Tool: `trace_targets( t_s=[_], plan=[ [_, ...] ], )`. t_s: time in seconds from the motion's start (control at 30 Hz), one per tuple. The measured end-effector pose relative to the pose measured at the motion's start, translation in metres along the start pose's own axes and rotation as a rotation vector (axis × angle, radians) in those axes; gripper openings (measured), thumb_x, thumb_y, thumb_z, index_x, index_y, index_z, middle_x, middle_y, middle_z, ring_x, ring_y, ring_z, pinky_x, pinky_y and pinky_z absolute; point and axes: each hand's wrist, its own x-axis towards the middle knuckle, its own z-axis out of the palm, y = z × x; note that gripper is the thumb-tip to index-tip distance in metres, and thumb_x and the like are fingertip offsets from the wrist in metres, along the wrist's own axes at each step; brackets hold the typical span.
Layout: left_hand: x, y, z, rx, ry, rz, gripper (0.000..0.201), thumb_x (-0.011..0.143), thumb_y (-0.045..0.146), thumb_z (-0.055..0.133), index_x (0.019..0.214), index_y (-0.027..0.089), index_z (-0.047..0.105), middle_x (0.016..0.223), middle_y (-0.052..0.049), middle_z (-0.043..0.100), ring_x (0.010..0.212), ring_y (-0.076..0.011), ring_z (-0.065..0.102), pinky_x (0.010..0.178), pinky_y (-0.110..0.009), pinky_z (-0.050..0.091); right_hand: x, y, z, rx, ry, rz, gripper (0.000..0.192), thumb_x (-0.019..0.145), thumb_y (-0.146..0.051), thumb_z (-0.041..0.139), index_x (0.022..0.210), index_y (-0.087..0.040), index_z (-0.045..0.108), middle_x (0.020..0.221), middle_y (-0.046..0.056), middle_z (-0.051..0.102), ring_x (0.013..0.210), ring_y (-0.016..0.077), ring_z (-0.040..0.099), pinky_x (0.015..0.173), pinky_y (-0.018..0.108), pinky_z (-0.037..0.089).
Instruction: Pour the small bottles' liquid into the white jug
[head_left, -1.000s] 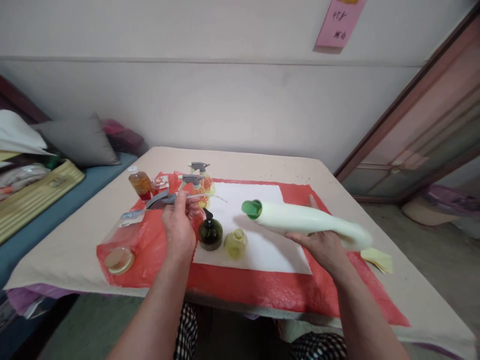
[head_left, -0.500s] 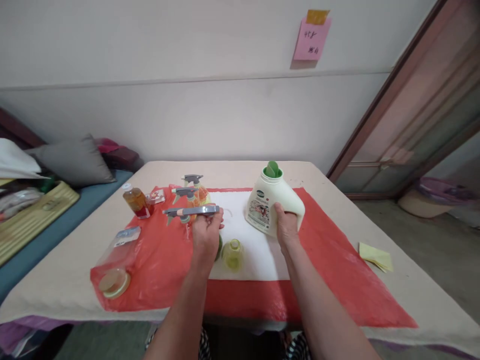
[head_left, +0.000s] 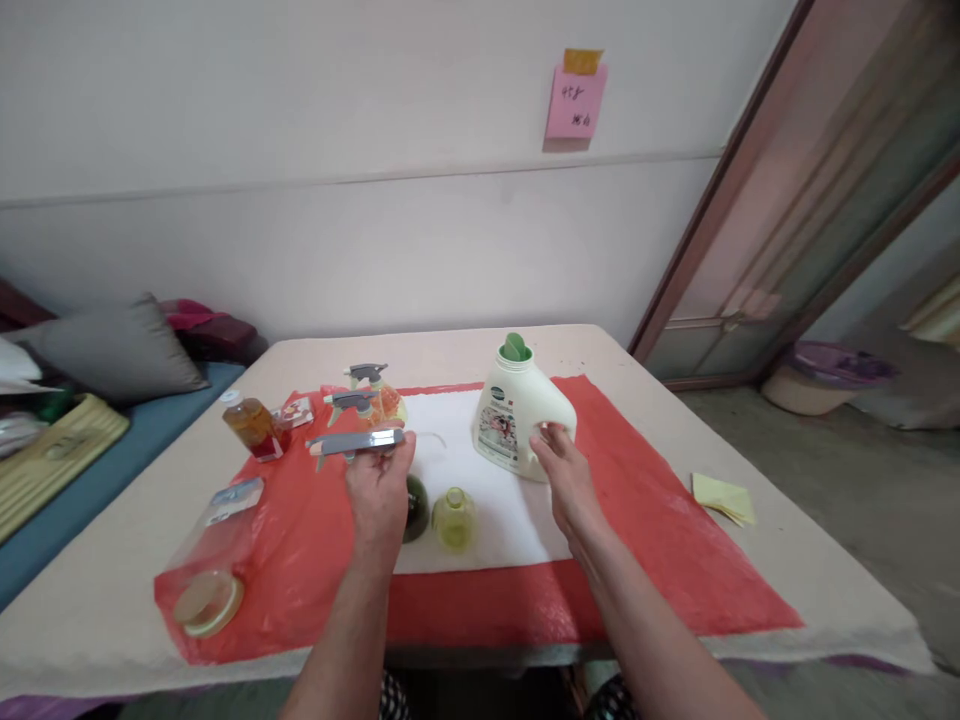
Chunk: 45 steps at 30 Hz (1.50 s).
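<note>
1. Pale plastered wall with a pink paper note (head_left: 574, 100) backs a beige-covered worktop (head_left: 450, 345). A red plastic sheet (head_left: 675, 540) lies across the worktop with a white rectangular cloth (head_left: 502, 500) at its middle.
2. Left hand (head_left: 379, 490): the grip is closed, pinching a grey plastic trigger spray head (head_left: 356, 442). The head is held level above the red sheet with its nozzle pointing left. It is attached to no bottle.
3. Right hand (head_left: 562, 475): the grip is loosely spread. The fingertips (head_left: 551, 435) rest against the side of a white plastic detergent jug with a green cap (head_left: 510, 420). The jug stands upright on the far part of the cloth, and the hand does not enclose it.
4. Just below the left hand stand a dark green round bottle (head_left: 416, 508), partly hidden by that hand, and a translucent yellow-green round bottle (head_left: 453, 518). The neck of the yellow-green bottle is bare.
5. Step in hand, as a judgement: the jug is set down and the loose spray head is the item being handled.
6. Handling note, as a judgement: seating the head on a round bottle calls for a free hand to steady the bottle. The head's lower end must be lined up over the neck before it is turned.
7. Further items:
   - Two spray bottles of orange liquid (head_left: 379, 400) stand beyond the left hand.
   - A small amber bottle (head_left: 251, 425) stands at the left edge of the sheet.
   - A clear plastic jar (head_left: 206, 570) lies on its side at the near left corner.
   - Yellow paper slips (head_left: 721, 497) lie on the bare worktop to the right.
   - A grey cushion (head_left: 112, 345) rests on the bed beside the worktop.
</note>
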Motion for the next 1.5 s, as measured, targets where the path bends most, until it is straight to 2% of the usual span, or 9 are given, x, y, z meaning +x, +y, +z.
trace_targets(
  t_s=[0.13, 0.27, 0.37, 0.47, 0.77, 0.93, 1.13, 1.3, 1.5],
  plan=[
    [-0.010, 0.012, 0.000, -0.204, -0.123, -0.137, 0.035, 0.082, 0.050, 0.074, 0.096, 0.019, 0.076, 0.113, -0.011, 0.076, 0.104, -0.0272, 0.069, 0.085, -0.036, 0.056, -0.028, -0.030, -0.013, -0.051, -0.067, -0.042, 0.049, 0.072, -0.053, 0.077, 0.107, -0.020, 0.075, 0.117, 0.012, 0.076, 0.108, 0.0296, 0.069, 0.099, 0.045, 0.050],
    [-0.027, 0.027, 0.007, -0.216, -0.442, -0.150, 0.031, 0.083, 0.047, 0.072, 0.096, 0.020, 0.080, 0.119, -0.012, 0.075, 0.118, -0.0279, 0.066, 0.100, -0.035, 0.051, -0.058, -0.061, -0.005, -0.236, -0.424, -0.234, 0.032, 0.087, -0.051, 0.067, 0.100, -0.024, 0.076, 0.110, 0.008, 0.077, 0.107, 0.0264, 0.068, 0.096, 0.039, 0.050],
    [-0.036, 0.028, 0.014, -0.151, -0.690, -0.139, 0.033, 0.086, 0.049, 0.070, 0.096, 0.020, 0.079, 0.097, -0.009, 0.077, 0.102, -0.0264, 0.071, 0.092, -0.035, 0.054, -0.069, -0.064, 0.006, -0.272, -0.744, -0.175, 0.033, 0.096, -0.049, 0.055, 0.081, -0.023, 0.069, 0.078, 0.003, 0.070, 0.073, 0.0178, 0.064, 0.072, 0.030, 0.051],
    [-0.037, 0.022, 0.018, -0.060, -0.838, -0.191, 0.038, 0.089, 0.054, 0.064, 0.092, 0.019, 0.077, 0.073, -0.005, 0.071, 0.073, -0.0222, 0.069, 0.065, -0.031, 0.054, -0.063, -0.049, 0.008, -0.244, -0.758, -0.062, 0.035, 0.094, -0.049, 0.052, 0.073, -0.022, 0.061, 0.061, -0.003, 0.056, 0.053, 0.0125, 0.050, 0.054, 0.025, 0.041],
    [-0.009, 0.017, 0.001, 0.000, -0.220, -0.193, 0.038, 0.079, 0.056, 0.071, 0.081, 0.018, 0.075, 0.083, -0.008, 0.077, 0.067, -0.0188, 0.071, 0.057, -0.026, 0.053, -0.016, 0.014, 0.019, -0.473, -0.598, -0.006, 0.027, 0.091, -0.031, 0.045, 0.073, -0.020, 0.062, 0.053, -0.004, 0.054, 0.046, 0.0121, 0.043, 0.051, 0.024, 0.036],
    [-0.007, 0.011, 0.000, -0.018, -0.228, -0.203, 0.036, 0.078, 0.053, 0.072, 0.081, 0.018, 0.075, 0.083, -0.007, 0.077, 0.065, -0.0182, 0.071, 0.057, -0.026, 0.053, -0.016, 0.032, 0.035, -0.665, -0.583, -0.027, 0.021, 0.088, -0.028, 0.060, 0.068, -0.021, 0.062, 0.066, 0.004, 0.068, 0.064, 0.0175, 0.063, 0.066, 0.027, 0.046],
    [-0.008, 0.005, 0.002, -0.041, -0.250, -0.239, 0.031, 0.076, 0.048, 0.073, 0.083, 0.018, 0.074, 0.081, -0.006, 0.076, 0.066, -0.0178, 0.071, 0.059, -0.026, 0.052, -0.018, 0.013, 0.013, -0.697, -0.474, -0.144, 0.014, 0.081, -0.015, 0.060, 0.088, -0.021, 0.071, 0.106, 0.013, 0.077, 0.105, 0.0286, 0.069, 0.094, 0.038, 0.047],
    [-0.009, -0.002, 0.005, -0.096, -0.216, -0.244, 0.034, 0.069, 0.040, 0.080, 0.095, 0.020, 0.072, 0.093, -0.006, 0.075, 0.071, -0.0160, 0.069, 0.063, -0.026, 0.052, -0.032, -0.018, 0.006, -0.528, -0.418, -0.186, 0.017, 0.088, -0.032, 0.055, 0.090, -0.023, 0.070, 0.084, 0.005, 0.073, 0.075, 0.0221, 0.066, 0.075, 0.034, 0.051],
    [-0.014, 0.007, 0.001, -0.033, -0.217, -0.178, 0.052, 0.092, 0.062, 0.057, 0.059, 0.021, 0.058, 0.053, 0.000, 0.055, 0.049, -0.0127, 0.049, 0.052, -0.026, 0.039, -0.050, -0.047, 0.007, -0.334, -0.356, -0.191, 0.051, 0.096, -0.060, 0.045, 0.059, -0.025, 0.047, 0.052, -0.003, 0.047, 0.050, 0.0139, 0.043, 0.054, 0.028, 0.037]
  ],
)
